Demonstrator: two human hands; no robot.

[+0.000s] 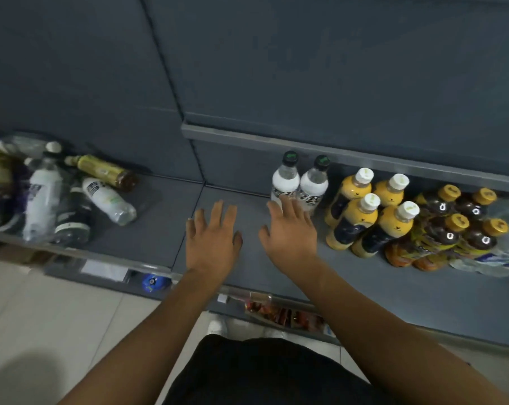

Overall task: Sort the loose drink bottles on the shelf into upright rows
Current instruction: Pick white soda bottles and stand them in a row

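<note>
grey shelf [364, 287]: upright rows [393, 211] stand right, loose bottles [72, 200] lie heaped left, about half left, left hand [212, 238] and right hand [291, 232] hovering spread, empty.

On the shelf [276, 276] we find a heap of bottles [72, 194] lying on their sides at the far left. Our left hand [214, 241] and right hand [291, 238] hover side by side over the bare middle stretch. Just beyond our right hand stand two bottles [298, 182] side by side, near the back wall. Right of them stand four bottles [367, 211] in two rows, then four more [457, 223] likewise, with a last bottle [507, 249] at the far right edge.
</note>
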